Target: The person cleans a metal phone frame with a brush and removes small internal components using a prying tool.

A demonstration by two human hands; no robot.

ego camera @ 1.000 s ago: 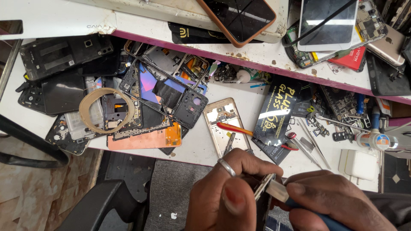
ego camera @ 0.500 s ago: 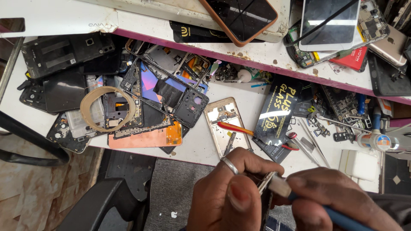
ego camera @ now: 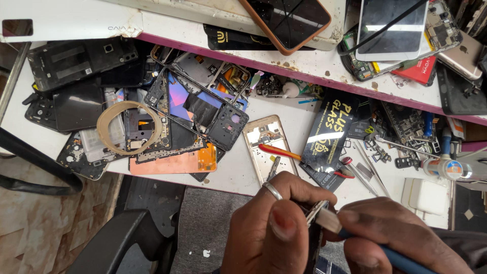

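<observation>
- Head view: my left hand (ego camera: 274,228), a silver ring on one finger, is closed round a small dark phone part (ego camera: 312,238) at the six o'clock edge of the frame; most of the part is hidden behind my thumb.
- My right hand (ego camera: 390,231) is closed on a blue-handled tool with a pale metal tip (ego camera: 329,220), which touches the part's upper edge.
- At twelve o'clock from my hands lies a gold phone frame (ego camera: 269,147) with a red-handled screwdriver (ego camera: 279,151) across it; at ten o'clock, a tan tape ring (ego camera: 129,127) on a pile of dismantled phones.
- Risk, as I judge it: the tip could slip off the narrow edge and jab my left thumb, since I hold the part in the air, unsupported by the white workbench (ego camera: 233,170).
</observation>
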